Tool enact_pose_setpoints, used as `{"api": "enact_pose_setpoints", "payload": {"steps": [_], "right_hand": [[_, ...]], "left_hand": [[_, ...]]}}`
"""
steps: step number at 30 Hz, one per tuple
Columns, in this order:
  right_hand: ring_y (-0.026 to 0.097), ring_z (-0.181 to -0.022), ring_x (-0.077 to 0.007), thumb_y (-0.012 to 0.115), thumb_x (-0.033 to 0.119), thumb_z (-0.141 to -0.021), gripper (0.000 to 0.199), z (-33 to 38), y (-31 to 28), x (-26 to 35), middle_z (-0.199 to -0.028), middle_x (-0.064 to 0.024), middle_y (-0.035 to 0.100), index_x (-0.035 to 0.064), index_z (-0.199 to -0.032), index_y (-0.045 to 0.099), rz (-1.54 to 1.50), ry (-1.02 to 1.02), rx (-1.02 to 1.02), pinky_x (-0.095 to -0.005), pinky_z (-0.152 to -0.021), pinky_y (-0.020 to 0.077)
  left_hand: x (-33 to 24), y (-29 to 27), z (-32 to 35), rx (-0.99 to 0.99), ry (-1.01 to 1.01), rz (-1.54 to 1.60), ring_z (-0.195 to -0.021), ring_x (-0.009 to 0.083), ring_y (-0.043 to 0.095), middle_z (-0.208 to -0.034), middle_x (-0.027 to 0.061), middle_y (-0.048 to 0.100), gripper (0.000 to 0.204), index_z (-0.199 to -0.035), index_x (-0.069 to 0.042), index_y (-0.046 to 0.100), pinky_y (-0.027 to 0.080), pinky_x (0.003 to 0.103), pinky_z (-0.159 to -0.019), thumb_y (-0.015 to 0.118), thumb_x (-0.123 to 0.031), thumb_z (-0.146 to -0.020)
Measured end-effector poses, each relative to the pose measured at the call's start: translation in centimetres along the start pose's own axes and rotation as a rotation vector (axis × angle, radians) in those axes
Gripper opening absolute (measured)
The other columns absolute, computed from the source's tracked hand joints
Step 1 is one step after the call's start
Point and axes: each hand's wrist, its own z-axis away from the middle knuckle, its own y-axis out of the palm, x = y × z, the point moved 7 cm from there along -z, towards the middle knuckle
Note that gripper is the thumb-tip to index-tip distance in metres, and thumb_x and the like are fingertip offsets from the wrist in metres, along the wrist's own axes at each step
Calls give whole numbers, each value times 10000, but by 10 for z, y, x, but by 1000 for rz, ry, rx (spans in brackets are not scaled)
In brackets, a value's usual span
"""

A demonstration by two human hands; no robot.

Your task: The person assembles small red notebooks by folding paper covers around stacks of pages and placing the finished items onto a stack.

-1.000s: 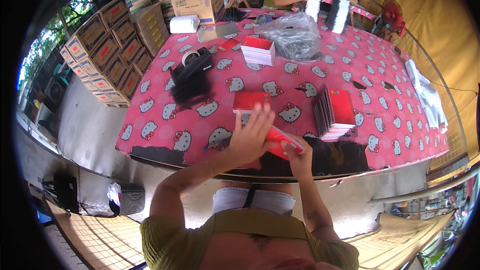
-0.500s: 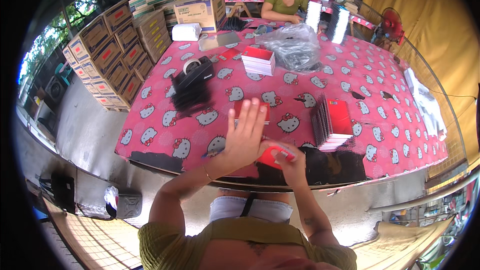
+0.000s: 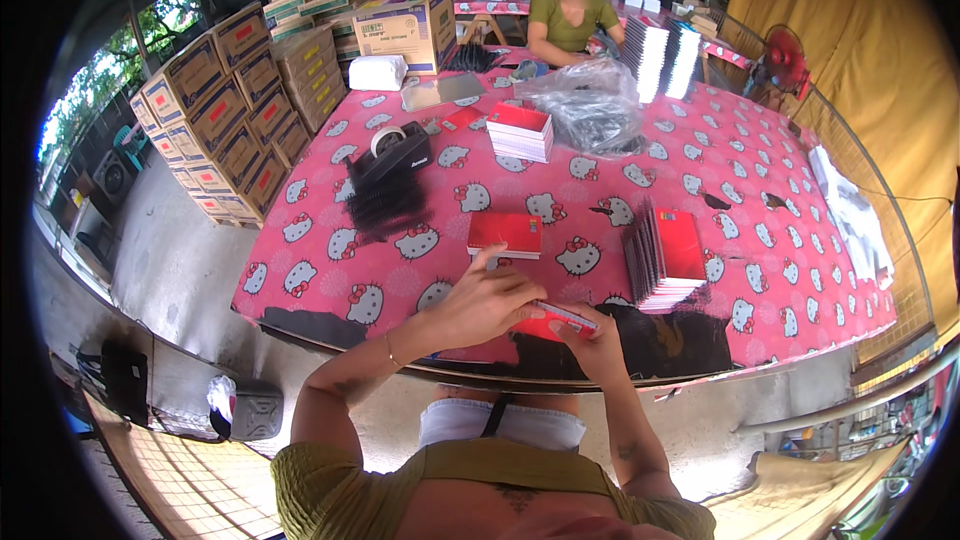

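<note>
The left hand (image 3: 482,306) has dropped from its raised, flat-palmed pose; its index finger extends, the others curl by the red notebook's (image 3: 540,327) left end, grip unclear. The right hand (image 3: 598,348) pinches the notebook's right end over the table's (image 3: 590,185) near edge. Red notebooks (image 3: 505,233) lie just beyond.

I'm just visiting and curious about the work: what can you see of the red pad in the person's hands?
The red pad is slim, with a smooth-looking red cover and a paler, paper-like edge. It is held at a slant at the near side of the table. The right hand grips its right end, thumb on the cover; the left hand hides its left end. Any binding is unclear.
</note>
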Motion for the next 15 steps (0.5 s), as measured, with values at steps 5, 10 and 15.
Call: {"api": "enact_pose_setpoints", "payload": {"steps": [5,10,15], "right_hand": [[632,-881,-101,696,51,-905,223,3,0,7,-962,-77,717,-17,-1117,693,102,-15,3,-251,-791,499],[634,-889,-98,705,70,-901,246,10,-10,0,-966,-73,724,-17,-1130,692,28,-1,-184,-251,-801,500],[619,-878,-88,703,68,-901,265,9,10,-10,-984,-69,720,-24,-1149,686,0,59,-113,-255,-814,501]], "left_hand": [[6,9,3,227,-12,-8,-1004,201,653,-981,41,675,290,-1084,-108,642,281,505,-1129,683,-319,-889],[-29,24,17,98,9,-380,-1355,338,422,-1406,181,483,692,-1334,-35,521,262,603,-1112,601,-548,-877],[-26,32,28,-9,-99,-385,-1389,406,373,-1481,239,408,846,-1444,24,395,265,642,-1090,548,-590,-882]]}}
